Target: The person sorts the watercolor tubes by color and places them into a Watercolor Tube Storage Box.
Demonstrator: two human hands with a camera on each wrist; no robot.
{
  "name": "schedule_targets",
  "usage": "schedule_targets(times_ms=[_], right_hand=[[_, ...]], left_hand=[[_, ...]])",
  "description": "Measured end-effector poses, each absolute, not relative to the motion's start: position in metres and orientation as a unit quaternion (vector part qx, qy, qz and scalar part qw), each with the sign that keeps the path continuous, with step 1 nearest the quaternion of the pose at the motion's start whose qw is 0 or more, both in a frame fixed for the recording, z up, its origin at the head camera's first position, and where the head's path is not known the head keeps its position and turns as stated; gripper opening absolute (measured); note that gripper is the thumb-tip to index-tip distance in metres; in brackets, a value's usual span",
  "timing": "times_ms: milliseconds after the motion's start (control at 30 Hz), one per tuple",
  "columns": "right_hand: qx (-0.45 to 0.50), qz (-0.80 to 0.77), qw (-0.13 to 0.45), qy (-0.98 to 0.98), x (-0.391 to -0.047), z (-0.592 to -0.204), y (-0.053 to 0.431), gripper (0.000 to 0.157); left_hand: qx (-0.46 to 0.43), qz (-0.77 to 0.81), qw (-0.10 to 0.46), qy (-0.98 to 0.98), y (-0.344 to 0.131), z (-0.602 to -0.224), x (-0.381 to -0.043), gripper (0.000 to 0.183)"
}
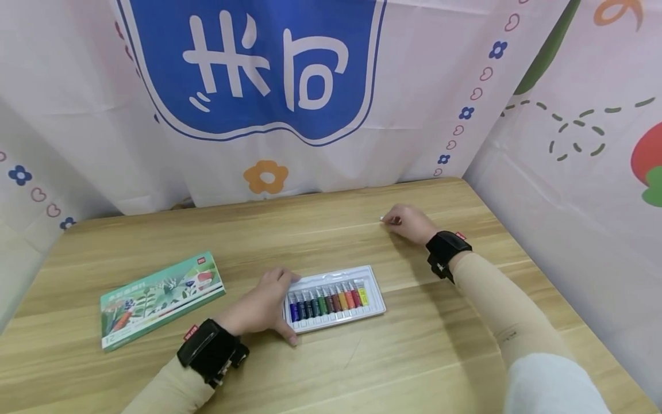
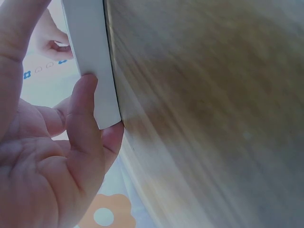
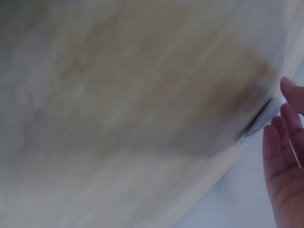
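Note:
A white plastic tray (image 1: 380,296) holds a row of small paint tubes (image 1: 331,301), running from purple and blue through green and red to yellow. My left hand (image 1: 261,305) grips the tray's left end, thumb at the near corner and fingers at the far one. In the left wrist view the thumb (image 2: 84,99) presses the tray's side wall (image 2: 92,52). Farther back on the right, my right hand (image 1: 411,223) pinches a small paint tube, its white end (image 1: 382,218) just showing past the fingertips. The right wrist view shows this tube (image 3: 260,119) blurred, low over the table.
A green illustrated paint box (image 1: 162,299) lies on the wooden table (image 1: 310,230) to the left of the tray. Behind the table hangs a printed cloth (image 1: 336,161) with a blue emblem, and another printed cloth (image 1: 579,190) lines the right side.

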State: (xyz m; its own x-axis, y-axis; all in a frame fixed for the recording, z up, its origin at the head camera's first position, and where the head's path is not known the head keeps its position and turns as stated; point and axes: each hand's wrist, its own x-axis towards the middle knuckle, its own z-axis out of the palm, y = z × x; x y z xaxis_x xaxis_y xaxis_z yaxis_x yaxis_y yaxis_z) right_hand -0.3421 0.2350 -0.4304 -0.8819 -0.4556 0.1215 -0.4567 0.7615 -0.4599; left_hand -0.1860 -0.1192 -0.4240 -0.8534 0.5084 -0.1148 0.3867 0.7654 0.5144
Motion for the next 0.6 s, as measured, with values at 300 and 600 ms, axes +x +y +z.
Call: schedule_targets(times_ms=[300, 600], right_hand=[[0.187, 0.263, -0.008, -0.946, -0.360, -0.437, 0.247, 0.023], [0.151, 0.303, -0.059, -0.939, -0.358, -0.434, 0.253, 0.023]], left_hand=[[0.242, 0.241, 0.120, 0.932, -0.120, -0.426, -0.186, 0.122], [0.247, 0.240, 0.120, 0.931, -0.120, -0.427, -0.186, 0.122]])
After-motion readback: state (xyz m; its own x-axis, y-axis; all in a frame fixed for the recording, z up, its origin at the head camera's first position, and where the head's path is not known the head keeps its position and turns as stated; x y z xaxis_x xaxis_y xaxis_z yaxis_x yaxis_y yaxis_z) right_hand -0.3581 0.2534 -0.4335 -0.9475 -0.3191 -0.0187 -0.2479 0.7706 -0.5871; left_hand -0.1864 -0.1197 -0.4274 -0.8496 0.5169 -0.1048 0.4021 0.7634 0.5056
